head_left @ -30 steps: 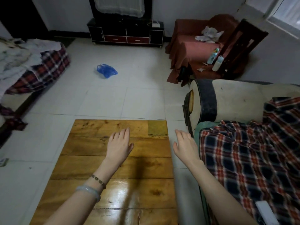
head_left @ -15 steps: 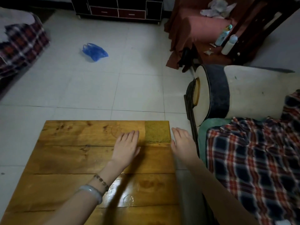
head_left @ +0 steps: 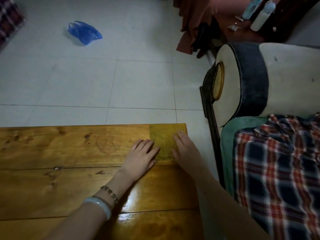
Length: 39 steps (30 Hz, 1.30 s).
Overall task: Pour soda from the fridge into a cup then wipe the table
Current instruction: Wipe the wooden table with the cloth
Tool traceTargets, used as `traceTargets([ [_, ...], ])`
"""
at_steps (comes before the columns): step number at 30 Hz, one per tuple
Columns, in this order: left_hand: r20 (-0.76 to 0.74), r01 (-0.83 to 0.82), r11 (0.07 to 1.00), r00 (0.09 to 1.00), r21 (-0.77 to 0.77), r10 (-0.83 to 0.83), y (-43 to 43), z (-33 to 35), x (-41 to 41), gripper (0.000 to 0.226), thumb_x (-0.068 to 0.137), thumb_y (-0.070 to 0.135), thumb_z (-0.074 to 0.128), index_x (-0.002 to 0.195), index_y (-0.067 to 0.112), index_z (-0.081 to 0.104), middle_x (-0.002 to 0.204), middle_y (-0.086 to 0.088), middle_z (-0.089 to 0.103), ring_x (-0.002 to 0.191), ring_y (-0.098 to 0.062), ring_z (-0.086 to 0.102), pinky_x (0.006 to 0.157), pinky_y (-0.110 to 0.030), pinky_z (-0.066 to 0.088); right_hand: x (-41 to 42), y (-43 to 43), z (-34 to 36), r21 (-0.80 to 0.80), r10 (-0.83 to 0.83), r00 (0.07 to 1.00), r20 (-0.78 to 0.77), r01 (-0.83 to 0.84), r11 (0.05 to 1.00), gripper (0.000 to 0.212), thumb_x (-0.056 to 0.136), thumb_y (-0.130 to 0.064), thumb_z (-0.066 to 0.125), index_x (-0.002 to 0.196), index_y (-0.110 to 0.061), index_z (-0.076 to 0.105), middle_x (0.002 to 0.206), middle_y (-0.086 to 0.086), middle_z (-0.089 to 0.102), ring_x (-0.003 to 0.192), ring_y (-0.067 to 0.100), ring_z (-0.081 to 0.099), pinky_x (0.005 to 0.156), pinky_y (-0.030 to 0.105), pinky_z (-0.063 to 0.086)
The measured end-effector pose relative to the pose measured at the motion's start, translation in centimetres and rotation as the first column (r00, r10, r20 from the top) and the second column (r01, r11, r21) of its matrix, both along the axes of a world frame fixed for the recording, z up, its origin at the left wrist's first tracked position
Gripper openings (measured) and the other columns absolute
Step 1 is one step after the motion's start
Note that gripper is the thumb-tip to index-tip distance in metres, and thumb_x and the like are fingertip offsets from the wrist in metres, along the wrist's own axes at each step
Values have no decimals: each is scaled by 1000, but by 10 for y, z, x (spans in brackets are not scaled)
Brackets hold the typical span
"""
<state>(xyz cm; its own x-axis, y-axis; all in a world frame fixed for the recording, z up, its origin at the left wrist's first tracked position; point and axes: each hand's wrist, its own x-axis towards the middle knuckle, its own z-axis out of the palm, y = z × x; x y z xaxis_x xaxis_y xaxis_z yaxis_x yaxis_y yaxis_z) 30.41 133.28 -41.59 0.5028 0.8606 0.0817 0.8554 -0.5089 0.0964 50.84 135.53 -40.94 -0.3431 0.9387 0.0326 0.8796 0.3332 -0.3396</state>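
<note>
A yellow-green waffle cloth (head_left: 162,141) lies flat on the far right corner of the wooden table (head_left: 60,153). My left hand (head_left: 141,157) rests palm down on the table with its fingertips touching the cloth's left edge. My right hand (head_left: 186,149) lies flat on the cloth's right side, fingers apart. Neither hand grips anything. No soda, cup or fridge is in view.
A sofa with a round armrest (head_left: 242,84) and a plaid blanket (head_left: 277,170) stands right of the table. A blue plastic bag (head_left: 84,32) lies on the white tiled floor. A red-covered chair with two bottles (head_left: 261,14) is at the far right.
Both hands have moved forward and toward each other onto the cloth. My view has tilted down and closer to the table.
</note>
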Motion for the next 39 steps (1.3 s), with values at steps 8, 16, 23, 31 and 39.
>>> traceTargets([
  [8,56,7,998,998,69,-11,16,-12,4,25,86,30,52,101,22,71,106,-5,67,103,-24,60,104,-42,30,-5,3,-25,-130,69,995,72,-59,990,88,82,-75,7,147,-19,24,156,13,16,145,26,8,114,39,0],
  [16,122,55,995,990,82,-65,23,14,4,22,87,23,50,102,19,66,101,3,68,101,-20,61,105,-40,30,-14,5,-1,-257,124,988,94,-96,962,81,80,-71,9,149,-30,7,158,2,6,146,21,2,115,44,2],
  [23,148,53,995,987,88,-65,0,64,-16,28,95,29,42,110,15,61,103,2,66,100,-17,60,105,-37,32,-34,-16,63,-476,44,970,-240,-157,865,53,100,-38,33,148,-21,19,155,-2,21,144,13,11,113,26,11],
  [31,22,-139,989,990,-41,140,-99,126,-53,50,89,42,44,126,9,51,115,-6,62,103,-23,59,98,-34,34,-38,-84,148,-572,92,970,-226,-209,793,50,99,-40,34,147,-29,23,152,0,30,139,16,28,110,28,23],
  [39,-43,-259,961,966,-93,256,-222,182,-74,52,90,43,39,124,7,53,115,-9,62,101,-26,60,92,-37,43,-36,-161,212,-643,95,959,-268,-251,724,51,97,-45,35,144,-25,33,142,2,46,127,19,45,105,33,38],
])
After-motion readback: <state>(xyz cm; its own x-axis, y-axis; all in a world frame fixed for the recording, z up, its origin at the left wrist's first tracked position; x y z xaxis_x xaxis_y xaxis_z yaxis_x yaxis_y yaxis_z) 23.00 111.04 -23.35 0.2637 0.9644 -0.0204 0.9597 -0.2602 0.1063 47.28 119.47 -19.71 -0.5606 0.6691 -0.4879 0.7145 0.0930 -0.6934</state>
